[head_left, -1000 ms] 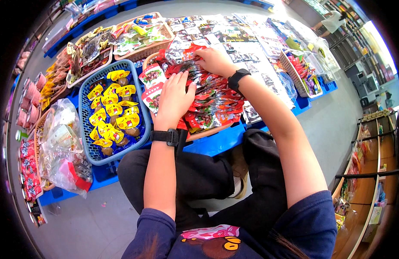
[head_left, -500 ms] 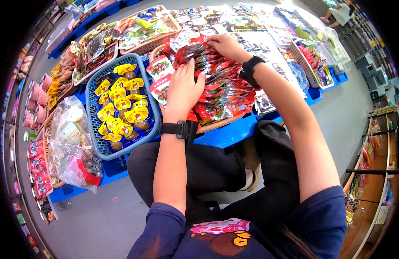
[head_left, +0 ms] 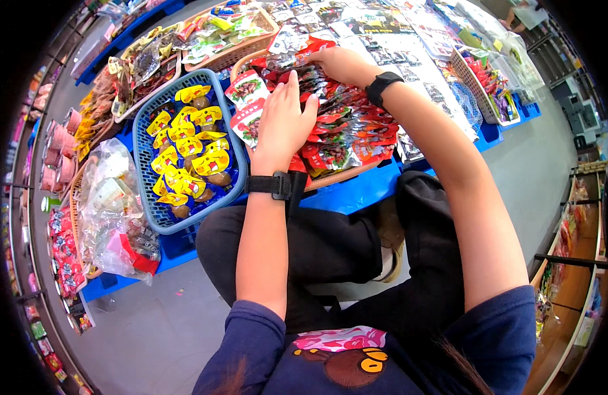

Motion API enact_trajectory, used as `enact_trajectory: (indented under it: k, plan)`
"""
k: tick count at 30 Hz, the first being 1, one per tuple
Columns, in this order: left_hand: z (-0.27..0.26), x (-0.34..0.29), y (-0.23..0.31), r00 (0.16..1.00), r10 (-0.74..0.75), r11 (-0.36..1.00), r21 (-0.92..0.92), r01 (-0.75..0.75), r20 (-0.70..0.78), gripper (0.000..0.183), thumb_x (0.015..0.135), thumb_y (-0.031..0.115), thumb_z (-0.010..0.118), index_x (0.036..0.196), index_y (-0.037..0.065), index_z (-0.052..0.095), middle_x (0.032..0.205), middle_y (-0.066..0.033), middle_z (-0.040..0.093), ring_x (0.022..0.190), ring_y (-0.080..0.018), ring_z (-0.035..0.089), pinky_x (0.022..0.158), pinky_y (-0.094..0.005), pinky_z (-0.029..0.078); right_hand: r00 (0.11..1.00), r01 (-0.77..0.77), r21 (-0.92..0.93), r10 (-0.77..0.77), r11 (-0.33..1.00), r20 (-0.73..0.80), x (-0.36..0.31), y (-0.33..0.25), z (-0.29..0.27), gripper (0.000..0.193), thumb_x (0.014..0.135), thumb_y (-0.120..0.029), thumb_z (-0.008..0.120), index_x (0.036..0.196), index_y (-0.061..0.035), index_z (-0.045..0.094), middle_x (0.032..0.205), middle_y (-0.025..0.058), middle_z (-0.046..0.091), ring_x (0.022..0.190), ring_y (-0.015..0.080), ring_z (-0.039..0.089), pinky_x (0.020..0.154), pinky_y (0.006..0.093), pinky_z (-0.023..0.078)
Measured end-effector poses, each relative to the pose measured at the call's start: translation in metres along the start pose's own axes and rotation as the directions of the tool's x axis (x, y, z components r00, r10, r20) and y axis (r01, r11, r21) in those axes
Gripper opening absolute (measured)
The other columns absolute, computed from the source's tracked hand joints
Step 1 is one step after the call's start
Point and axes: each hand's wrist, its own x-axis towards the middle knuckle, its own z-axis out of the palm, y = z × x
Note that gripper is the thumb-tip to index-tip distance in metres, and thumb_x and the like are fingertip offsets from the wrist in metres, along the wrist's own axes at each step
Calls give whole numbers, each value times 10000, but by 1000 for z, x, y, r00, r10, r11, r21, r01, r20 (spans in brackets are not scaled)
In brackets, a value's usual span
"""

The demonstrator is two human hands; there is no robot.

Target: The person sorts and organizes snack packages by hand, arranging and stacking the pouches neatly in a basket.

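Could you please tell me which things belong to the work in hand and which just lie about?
Work in hand: red packets, at the left hand and right hand; tan basket holding them.
Lying about: blue basket; yellow packets inside; clear plastic bag.

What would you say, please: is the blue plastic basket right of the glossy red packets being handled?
No, the blue basket stands left of those glossy red packets.

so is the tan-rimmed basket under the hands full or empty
Full: shiny red packets are packed across the tan-rimmed basket, hiding its bottom.
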Motion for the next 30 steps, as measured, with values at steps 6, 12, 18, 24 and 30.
enact_trajectory:
  k: [6,12,18,24,30]
  plan:
    - [0,-1,1,1000,-18,1000,4,18,-11,656,923,408,451,1401,-16,304,1377,-266,389,1317,-358,335,1098,-394,252,964,0,-69,-18,998,-267,-1,5,2,434,796,-61,523,1227,-107,526,1161,128,579,1079,299,541,892,393,452]
    - [3,2,5,1000,-9,1000,-10,9,-7,662,923,414,449,1395,-27,306,1374,-273,389,1319,-365,329,1097,-397,254,948,146,-235,-204,961,-246,-2,21,9,525,784,-41,507,1305,-36,448,1310,138,488,1223,305,432,1033,374,360]
    - [3,1,-5,1000,-25,1000,-8,25,-11,659,924,398,454,1389,-44,306,1371,-279,390,1324,-367,324,1102,-399,245,999,20,-52,-22,998,-31,7,9,-4,406,828,-131,492,1231,-122,537,1202,146,571,1012,330,585,892,400,459]
    - [1,0,-4,999,-31,999,-26,31,-10,659,926,402,445,1392,-42,302,1380,-278,380,1328,-363,320,1108,-396,232,993,-105,-29,106,994,45,16,19,-1,498,850,-245,513,1327,-129,431,1243,153,549,1027,341,574,885,393,462]
    - [6,3,-1,1000,-14,1000,-13,14,1,656,933,405,428,1397,-39,293,1383,-279,375,1331,-361,315,1108,-395,229,978,12,-39,-19,999,-209,25,44,18,753,848,-302,514,1466,-96,137,1456,240,258,1258,374,410,1033,364,358]
